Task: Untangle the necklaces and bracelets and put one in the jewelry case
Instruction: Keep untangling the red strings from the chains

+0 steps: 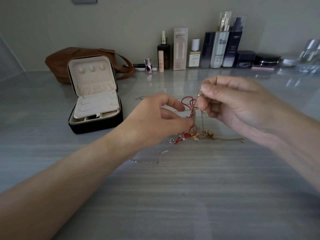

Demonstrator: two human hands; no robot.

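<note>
Pinching the red-and-gold tangle (186, 135), left hand (155, 122) and right hand (239, 108) — open jewelry case (97, 126) beside, brown bag (58, 59), cosmetics (216, 49) behind.

Grey table (173, 196), jewelry case (97, 126), bag (58, 61), tangled jewelry (209, 133)

Left hand (156, 119), right hand (242, 108), both pinching.

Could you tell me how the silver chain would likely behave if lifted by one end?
The silver chain is probably floppy: it lies in loose bends on the table. It looks thin, so likely very light. It runs into the tangle by the left hand, so it may snag.
</note>
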